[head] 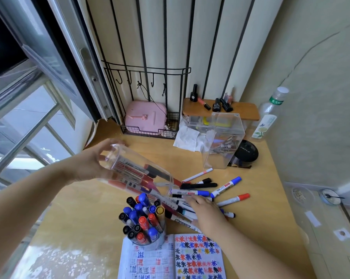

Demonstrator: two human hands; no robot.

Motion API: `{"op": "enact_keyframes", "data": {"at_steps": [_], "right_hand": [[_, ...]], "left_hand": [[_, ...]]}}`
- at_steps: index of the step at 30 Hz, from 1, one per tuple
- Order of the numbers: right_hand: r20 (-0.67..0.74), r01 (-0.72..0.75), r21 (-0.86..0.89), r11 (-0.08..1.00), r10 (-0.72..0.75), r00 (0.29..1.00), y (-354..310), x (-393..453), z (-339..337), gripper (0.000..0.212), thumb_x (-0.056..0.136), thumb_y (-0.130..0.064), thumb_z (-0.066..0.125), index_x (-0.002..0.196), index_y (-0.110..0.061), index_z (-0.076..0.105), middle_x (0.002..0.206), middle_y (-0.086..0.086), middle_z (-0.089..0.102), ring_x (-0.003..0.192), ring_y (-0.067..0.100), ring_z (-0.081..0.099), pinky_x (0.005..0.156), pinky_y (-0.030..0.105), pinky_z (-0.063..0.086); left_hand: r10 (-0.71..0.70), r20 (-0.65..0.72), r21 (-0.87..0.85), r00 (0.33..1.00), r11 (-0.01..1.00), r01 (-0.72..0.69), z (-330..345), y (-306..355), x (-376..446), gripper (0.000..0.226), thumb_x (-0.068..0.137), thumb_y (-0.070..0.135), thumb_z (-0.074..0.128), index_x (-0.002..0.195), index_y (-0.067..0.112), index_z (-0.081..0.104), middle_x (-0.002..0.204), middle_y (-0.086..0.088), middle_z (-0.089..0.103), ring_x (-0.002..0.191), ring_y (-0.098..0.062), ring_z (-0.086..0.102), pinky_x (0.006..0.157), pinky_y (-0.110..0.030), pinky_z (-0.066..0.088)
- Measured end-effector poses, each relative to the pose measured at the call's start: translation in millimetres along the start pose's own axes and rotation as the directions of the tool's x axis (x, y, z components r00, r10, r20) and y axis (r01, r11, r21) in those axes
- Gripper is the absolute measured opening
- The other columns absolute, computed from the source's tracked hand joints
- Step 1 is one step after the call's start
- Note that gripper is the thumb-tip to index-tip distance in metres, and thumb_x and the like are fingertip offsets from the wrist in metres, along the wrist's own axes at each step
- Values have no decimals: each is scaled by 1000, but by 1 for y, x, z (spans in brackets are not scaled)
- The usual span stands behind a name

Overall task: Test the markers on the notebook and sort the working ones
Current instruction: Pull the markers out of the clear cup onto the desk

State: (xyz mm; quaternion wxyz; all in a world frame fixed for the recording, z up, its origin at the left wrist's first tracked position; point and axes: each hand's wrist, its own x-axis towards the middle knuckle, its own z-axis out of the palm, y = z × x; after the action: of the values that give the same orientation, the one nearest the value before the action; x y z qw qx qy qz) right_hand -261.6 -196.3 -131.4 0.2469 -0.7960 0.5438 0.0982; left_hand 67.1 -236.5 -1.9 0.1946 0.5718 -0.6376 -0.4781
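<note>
On desk (256, 208): two cups (141, 174), one notebook (198, 256).

Single head view, high above the desk (258, 198); facing down, forward, close

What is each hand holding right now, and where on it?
The left hand grips the tipped clear cup of markers by its base end. The right hand holds nothing, resting flat on loose markers.

Black round lid (247, 151): "PZAMY" (upside down, blurry); bottle label (276, 101) unreadable.
</note>
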Motion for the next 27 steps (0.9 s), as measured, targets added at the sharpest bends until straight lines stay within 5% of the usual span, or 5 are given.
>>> {"op": "enact_keyframes", "data": {"at_steps": [7,12,14,18,27], "right_hand": [[-85,-2,322,947,31,996,-8,6,-18,100,82,-46,67,151,-30,-3,158,-9,2,144,18,15,114,39,25],[-31,-13,304,953,23,999,-27,28,-21,117,72,-54,72,150,-25,-10,159,-3,3,146,21,6,117,46,12],[-36,-83,273,958,97,995,-38,41,-18,104,73,-54,70,150,-23,6,153,-1,20,143,24,14,116,49,11],[-128,-43,240,970,75,989,-42,46,-26,31,89,-23,56,117,-14,51,122,7,48,116,29,46,100,36,34],[-70,-23,-43,999,20,997,-1,27,-45,49,92,-16,56,137,-14,38,133,6,43,114,26,49,88,36,46]], "left_hand": [[-22,29,-67,999,998,24,-1,11,-3,74,35,44,83,93,68,44,120,11,49,106,-9,53,64,-20,53],[-14,67,-113,998,993,21,-3,17,-1,88,26,58,87,104,64,46,123,6,51,109,-15,54,74,-28,54],[-14,59,-143,998,989,22,-1,17,-1,87,30,49,89,106,61,47,123,4,51,109,-17,55,79,-32,55],[-41,21,-157,999,987,44,4,7,-3,84,40,36,83,112,52,44,121,5,52,105,-15,57,75,-30,56],[-62,-2,-211,998,976,60,21,-10,6,88,38,36,82,117,44,45,120,3,53,104,-19,58,83,-34,54]]}}
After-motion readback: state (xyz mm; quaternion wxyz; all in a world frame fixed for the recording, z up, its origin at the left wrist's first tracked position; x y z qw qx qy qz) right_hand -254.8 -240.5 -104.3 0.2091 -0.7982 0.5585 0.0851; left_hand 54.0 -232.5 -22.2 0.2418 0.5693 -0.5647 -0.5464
